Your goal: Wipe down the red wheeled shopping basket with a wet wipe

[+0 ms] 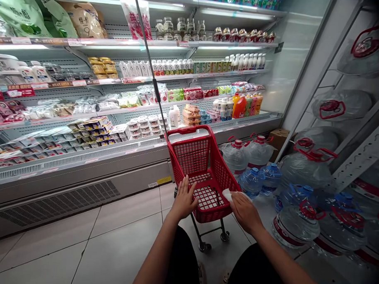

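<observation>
A small red shopping cart [204, 159] with a mesh basket stands on wheels in front of me on the tiled floor. My left hand [183, 199] rests flat on the near left rim of the basket, fingers spread. My right hand [244, 210] presses a white cloth [227, 194] against the near right rim of the cart. The basket looks empty inside. My knees show at the bottom of the view.
An open refrigerated display [85, 113] with shelves of dairy, drinks and packaged food runs along the left and back. Several large water jugs [300, 170] with red and blue caps lie stacked on the floor at right. A thin pole [150, 62] rises from the cart.
</observation>
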Demonstrator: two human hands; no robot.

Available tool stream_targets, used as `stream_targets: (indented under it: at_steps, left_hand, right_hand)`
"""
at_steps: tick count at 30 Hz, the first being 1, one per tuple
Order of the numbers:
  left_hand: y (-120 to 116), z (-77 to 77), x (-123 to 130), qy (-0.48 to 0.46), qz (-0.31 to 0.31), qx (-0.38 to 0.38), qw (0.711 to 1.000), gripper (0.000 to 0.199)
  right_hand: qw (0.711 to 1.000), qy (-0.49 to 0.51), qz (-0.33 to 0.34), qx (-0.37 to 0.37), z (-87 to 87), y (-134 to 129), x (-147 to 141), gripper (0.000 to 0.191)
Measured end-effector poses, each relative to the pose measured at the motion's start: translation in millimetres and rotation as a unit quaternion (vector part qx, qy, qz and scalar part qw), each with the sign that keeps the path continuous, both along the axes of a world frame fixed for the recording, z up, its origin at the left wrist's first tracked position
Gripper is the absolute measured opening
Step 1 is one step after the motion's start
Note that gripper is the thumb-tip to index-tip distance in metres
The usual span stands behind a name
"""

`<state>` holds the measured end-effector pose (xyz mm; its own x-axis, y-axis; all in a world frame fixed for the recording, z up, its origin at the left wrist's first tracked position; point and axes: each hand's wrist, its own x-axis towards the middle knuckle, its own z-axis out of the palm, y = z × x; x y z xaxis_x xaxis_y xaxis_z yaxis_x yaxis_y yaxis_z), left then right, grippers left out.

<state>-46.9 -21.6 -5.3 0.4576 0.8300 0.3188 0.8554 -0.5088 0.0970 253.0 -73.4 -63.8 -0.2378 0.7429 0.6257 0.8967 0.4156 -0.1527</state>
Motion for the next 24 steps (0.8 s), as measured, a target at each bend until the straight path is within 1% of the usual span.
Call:
stream_targets:
  at_steps: [1,3,6,7,9,11,13,16,18,20,22,24]
  left_hand:
    - [2,1.0,-4,0.010,0.003,0.005,1.000,0.071]
    - [3,0.3,-6,0.018,0.026,0.026,0.999,0.067]
    - [-6,-7.9,8,0.007,0.075,0.056,0.996,0.060]
    - [-10,-11.5,15,0.002,0.080,0.059,0.995,0.058]
    - [-21,-18.0,27,-0.006,0.070,0.060,0.996,0.058]
    - [-30,-21.2,32,-0.014,0.060,0.060,0.996,0.062]
    - [-36,-20.4,27,-0.020,0.061,0.058,0.996,0.064]
    - [-38,-14.9,6,-0.013,0.063,0.053,0.997,0.066]
    - [-35,-11.2,-8,-0.009,0.069,0.053,0.996,0.065]
    - [-31,-8.8,-16,-0.012,0.089,0.056,0.994,0.064]
    - [-29,-8.1,-15,-0.023,0.120,0.061,0.991,0.066]
    - [-31,-8.4,-6,-0.035,0.136,0.059,0.988,0.070]
  right_hand:
    - [1.000,0.001,-0.006,0.002,-0.8,0,0,0.046]
    - [1.000,-0.003,-0.005,0.005,-0.2,-3,-11,0.048]
    - [1.000,-0.021,0.019,0.009,5.8,-16,-47,0.051]
    - [0.999,-0.031,0.034,0.009,8.4,-21,-60,0.052]
    - [0.997,-0.048,0.065,0.008,13.2,-30,-82,0.053]
    - [0.994,-0.053,0.094,0.007,16.8,-35,-94,0.051]
    - [0.991,-0.056,0.120,0.005,20.0,-35,-95,0.049]
    - [0.988,-0.067,0.142,0.004,26.1,-25,-80,0.048]
    - [0.988,-0.068,0.139,0.005,30.9,-14,-66,0.047]
    - [0.990,-0.064,0.127,0.003,34.3,-4,-57,0.048]
    - [0.993,-0.057,0.106,0.002,34.4,1,-59,0.049]
    - [0.995,-0.048,0.092,0.003,31.4,-1,-71,0.050]
